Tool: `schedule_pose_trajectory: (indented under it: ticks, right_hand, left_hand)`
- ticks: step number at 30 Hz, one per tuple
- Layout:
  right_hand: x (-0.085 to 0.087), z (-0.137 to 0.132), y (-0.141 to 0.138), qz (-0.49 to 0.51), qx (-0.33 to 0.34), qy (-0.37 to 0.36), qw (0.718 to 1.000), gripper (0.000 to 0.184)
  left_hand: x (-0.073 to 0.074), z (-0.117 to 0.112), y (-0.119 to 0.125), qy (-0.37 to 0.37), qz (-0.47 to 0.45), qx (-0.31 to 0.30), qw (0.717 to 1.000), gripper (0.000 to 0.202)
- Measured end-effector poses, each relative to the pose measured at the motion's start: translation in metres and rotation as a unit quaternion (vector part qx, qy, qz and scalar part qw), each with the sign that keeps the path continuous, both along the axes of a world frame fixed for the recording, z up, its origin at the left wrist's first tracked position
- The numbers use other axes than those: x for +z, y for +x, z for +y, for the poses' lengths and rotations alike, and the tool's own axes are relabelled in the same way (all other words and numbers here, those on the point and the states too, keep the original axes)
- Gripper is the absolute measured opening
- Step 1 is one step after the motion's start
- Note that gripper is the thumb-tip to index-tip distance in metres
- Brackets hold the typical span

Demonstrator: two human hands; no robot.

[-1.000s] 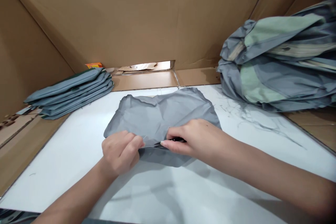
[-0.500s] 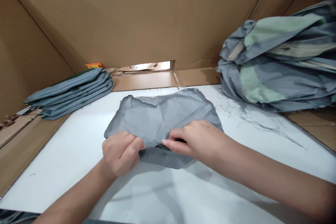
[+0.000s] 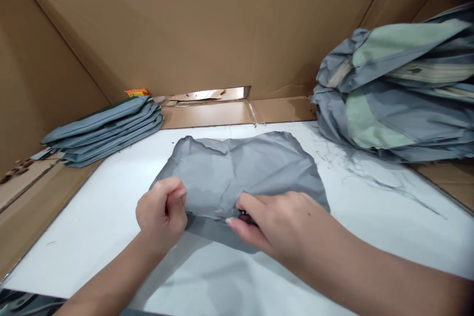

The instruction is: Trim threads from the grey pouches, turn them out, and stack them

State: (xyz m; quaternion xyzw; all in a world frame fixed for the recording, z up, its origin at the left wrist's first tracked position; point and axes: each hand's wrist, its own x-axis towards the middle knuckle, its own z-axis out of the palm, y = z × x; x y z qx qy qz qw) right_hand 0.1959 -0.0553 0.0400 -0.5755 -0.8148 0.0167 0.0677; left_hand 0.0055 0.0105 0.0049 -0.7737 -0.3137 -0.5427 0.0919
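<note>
A grey fabric piece (image 3: 255,168) with a folded, seamed near edge lies creased on the white table. At its lower left corner my left hand (image 3: 163,210) is closed in a fist, thumb against curled fingers. Whatever is inside that fist is too small or hidden to make out. My right hand (image 3: 285,222) is closed over the near edge of the fabric, thumb and forefinger towards the seam. A small dark tool (image 3: 245,216) shows between its thumb and fingers; most of it is covered by the palm.
A stack of folded blue-grey fabric pieces (image 3: 107,131) lies at left, with an orange packet (image 3: 136,92) behind. At right a bulky pile of grey and pale green fabric (image 3: 400,94) stands by loose threads (image 3: 385,182). Cardboard walls (image 3: 185,24) enclose the white table (image 3: 92,222).
My left hand has turned and moved left, from pinching the fabric's near edge to a fist at its corner. My right hand has come slightly lower and nearer, and the dark tool shows more.
</note>
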Motion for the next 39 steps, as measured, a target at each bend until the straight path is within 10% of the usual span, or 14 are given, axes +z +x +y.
schedule_pose_trajectory:
  ticks: [4,12,29,35,39]
  right_hand:
    - [-0.021,-0.009,-0.006,0.056,0.073,0.149,0.985,0.025]
    - [0.002,0.007,-0.012,0.130,-0.038,-0.211,0.968,0.037]
    - [-0.001,0.018,-0.025,0.212,-0.018,-0.250,0.945,0.041]
    - [-0.024,0.014,-0.026,0.104,0.008,-0.143,0.984,0.038]
    - [-0.038,0.015,-0.014,0.079,0.043,-0.079,0.993,0.033]
  left_hand:
    - [-0.001,-0.001,-0.001,-0.113,-0.062,-0.019,0.991,0.015]
    - [0.005,-0.005,0.000,-0.255,-0.164,-0.053,0.951,0.021]
    - [0.017,0.003,0.001,-0.382,-0.332,-0.152,0.849,0.024]
    - [0.030,0.042,-0.037,-0.237,-0.335,-0.106,0.906,0.023]
    - [0.025,0.074,-0.072,-0.264,-0.165,0.082,0.947,0.024]
